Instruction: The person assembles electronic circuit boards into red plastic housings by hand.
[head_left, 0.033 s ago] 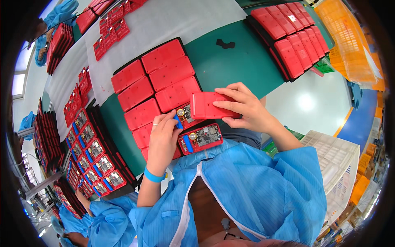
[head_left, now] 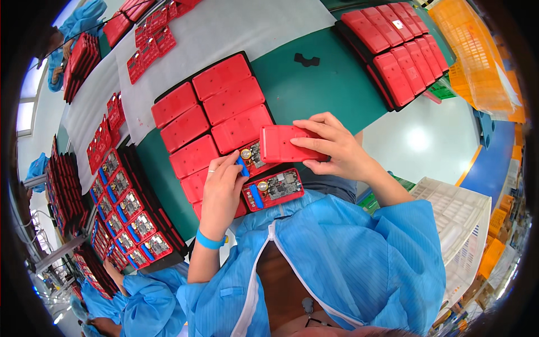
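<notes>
My right hand (head_left: 331, 143) grips a red plastic cover (head_left: 276, 144) by its right end, thumb below and fingers spread over the top. The cover overlaps an open red case with a green circuit board (head_left: 256, 156) and a round gold part (head_left: 246, 154). My left hand (head_left: 222, 182) is at that case's left end, thumb and fingertips closed about a blue bar-shaped part (head_left: 243, 165). Nearer me lies a second open case (head_left: 275, 190) with its own board and blue bar. Beyond my hands, closed red cases (head_left: 229, 101) fill a black tray.
At left stands a stack of trays with open cases (head_left: 132, 202). More closed cases (head_left: 393, 50) are at back right. A small black piece (head_left: 307, 59) lies on the green mat (head_left: 297, 90). White crates (head_left: 455, 224) stand at right. Co-workers in blue (head_left: 149, 303) are at left.
</notes>
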The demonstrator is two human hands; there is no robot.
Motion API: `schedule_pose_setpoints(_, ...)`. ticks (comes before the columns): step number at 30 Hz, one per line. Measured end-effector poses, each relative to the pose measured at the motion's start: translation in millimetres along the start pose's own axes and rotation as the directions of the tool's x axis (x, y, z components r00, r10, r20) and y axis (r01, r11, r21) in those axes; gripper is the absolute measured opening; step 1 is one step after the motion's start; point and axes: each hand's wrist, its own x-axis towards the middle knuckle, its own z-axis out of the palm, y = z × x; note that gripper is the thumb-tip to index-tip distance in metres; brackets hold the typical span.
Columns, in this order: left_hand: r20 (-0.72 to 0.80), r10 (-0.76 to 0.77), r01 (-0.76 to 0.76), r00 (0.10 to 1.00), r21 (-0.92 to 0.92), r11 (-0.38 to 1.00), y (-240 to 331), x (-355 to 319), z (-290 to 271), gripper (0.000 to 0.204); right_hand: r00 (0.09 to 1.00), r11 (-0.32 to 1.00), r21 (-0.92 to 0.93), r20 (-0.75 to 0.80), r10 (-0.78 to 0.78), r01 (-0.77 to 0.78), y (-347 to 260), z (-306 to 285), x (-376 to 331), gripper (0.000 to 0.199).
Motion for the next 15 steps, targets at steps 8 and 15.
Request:
schedule_pose_setpoints(8, -0.145, 0.046, -0.001, 0.988, 0.293, 0.956, 24.4, -24.3, 29.6, 0.049, 1.000, 1.000, -0.005, 0.007, 0.011, -0.011, -1.1, -1.3, 0.0, 0.054)
schedule_pose_setpoints(15, -0.163, -0.073, 0.154, 0.984, 0.571, 0.806, 35.9, -43.6, 54.8, 0.071, 0.997, 0.999, -0.012, 0.071, 0.042, -0.041, -4.8, -1.4, 4.2, 0.055)
